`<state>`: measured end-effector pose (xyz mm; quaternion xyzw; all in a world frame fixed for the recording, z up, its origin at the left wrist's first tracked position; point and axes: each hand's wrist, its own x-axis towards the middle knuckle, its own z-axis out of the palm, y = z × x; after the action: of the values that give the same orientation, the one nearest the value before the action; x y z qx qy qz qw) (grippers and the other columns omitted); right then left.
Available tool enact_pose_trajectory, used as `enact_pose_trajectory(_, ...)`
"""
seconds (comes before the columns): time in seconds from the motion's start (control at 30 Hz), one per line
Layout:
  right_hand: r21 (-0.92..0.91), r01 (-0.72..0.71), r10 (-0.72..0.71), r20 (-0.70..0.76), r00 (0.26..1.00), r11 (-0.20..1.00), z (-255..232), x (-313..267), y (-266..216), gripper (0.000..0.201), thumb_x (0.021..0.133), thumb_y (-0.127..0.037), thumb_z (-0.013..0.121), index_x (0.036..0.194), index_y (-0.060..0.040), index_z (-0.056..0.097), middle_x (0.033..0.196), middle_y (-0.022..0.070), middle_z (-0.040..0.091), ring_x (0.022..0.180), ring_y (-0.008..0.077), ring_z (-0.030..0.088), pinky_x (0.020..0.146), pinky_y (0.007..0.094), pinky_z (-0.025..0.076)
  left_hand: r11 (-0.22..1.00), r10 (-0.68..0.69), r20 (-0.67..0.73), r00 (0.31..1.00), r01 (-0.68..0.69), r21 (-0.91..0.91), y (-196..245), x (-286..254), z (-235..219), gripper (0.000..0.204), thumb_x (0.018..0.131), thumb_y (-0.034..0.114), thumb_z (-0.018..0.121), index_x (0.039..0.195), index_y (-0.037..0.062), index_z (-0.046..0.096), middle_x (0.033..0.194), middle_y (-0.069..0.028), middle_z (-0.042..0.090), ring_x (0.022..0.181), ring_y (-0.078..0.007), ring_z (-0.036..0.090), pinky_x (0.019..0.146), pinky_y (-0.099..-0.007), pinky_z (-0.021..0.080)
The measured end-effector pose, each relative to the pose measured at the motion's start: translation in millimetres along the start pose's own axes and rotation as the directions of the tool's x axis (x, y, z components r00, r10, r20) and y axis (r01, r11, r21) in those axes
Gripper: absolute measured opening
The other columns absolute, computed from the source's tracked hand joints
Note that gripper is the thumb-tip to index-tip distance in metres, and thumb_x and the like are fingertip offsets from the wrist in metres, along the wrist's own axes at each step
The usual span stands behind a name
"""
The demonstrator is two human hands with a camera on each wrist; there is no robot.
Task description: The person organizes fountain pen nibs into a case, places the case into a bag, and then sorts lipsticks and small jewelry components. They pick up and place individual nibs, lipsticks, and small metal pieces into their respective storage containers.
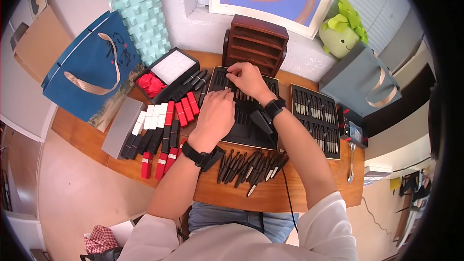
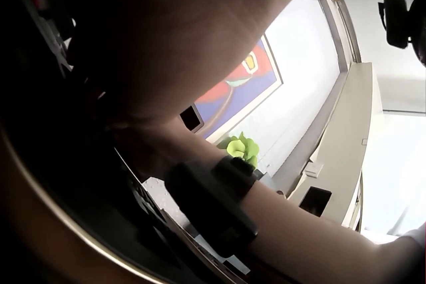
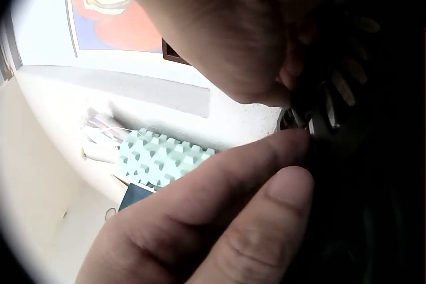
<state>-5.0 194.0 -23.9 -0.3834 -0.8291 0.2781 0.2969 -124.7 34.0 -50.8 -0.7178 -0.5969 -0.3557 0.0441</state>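
My right hand [image 1: 249,82] reaches over the upper left of a black slotted tray [image 1: 249,137], fingers curled down and fingertips drawn together. In the right wrist view those fingers pinch at a slim dark piece [image 3: 285,121], mostly hidden behind them. Beside it my left hand [image 1: 215,113] lies across the tray's left side, its extended fingertips [image 3: 293,184] close to the other hand's. Slim black pieces with pale, blade-like tips [image 3: 343,87] stand in rows in the tray. More such slim pieces [image 1: 251,166] lie heaped in front of it.
A second filled tray [image 1: 314,116] lies to the right, a metal spoon-like utensil [image 1: 351,162] beyond it. Red, white and black small boxes [image 1: 176,116] cluster left, near an open gift box [image 1: 175,65]. A wooden rack [image 1: 256,43] stands behind; a cable [image 1: 286,179] trails from my right wrist.
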Motion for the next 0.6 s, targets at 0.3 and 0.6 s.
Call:
enact_pose_trajectory(0.3, -0.319, 0.391, -0.416, -0.013, 0.909, 0.863, -0.3, -12.3, 0.1, 0.014, 0.089, -0.007, 0.077, 0.098, -0.0004, 0.084, 0.105, 0.0224, 0.074, 0.104, 0.0414, 0.075, 0.093, 0.0519, 0.061, 0.997, -0.073, 0.010, 0.997, 0.073, -0.019, 5.3, 1.8, -2.7, 0.023, 0.102, 0.015, 0.071, 0.117, -0.0012, 0.077, 0.124, -0.0165, 0.080, 0.126, -0.0344, 0.064, 0.111, -0.0512, 0.043)
enact_pose_trajectory(0.6, -0.235, 0.160, -0.148, 0.070, 0.987, 0.959, -6.7, 1.8, -3.2, 0.011, 0.083, -0.012, 0.080, 0.088, -0.0041, 0.085, 0.108, 0.0235, 0.076, 0.108, 0.0436, 0.075, 0.099, 0.0508, 0.062, 0.986, -0.162, -0.009, 0.987, 0.162, -0.046, 6.4, 6.2, -8.5, 0.016, 0.099, 0.015, 0.074, 0.108, 0.0028, 0.081, 0.116, -0.0134, 0.081, 0.123, -0.0355, 0.063, 0.108, -0.0519, 0.042)
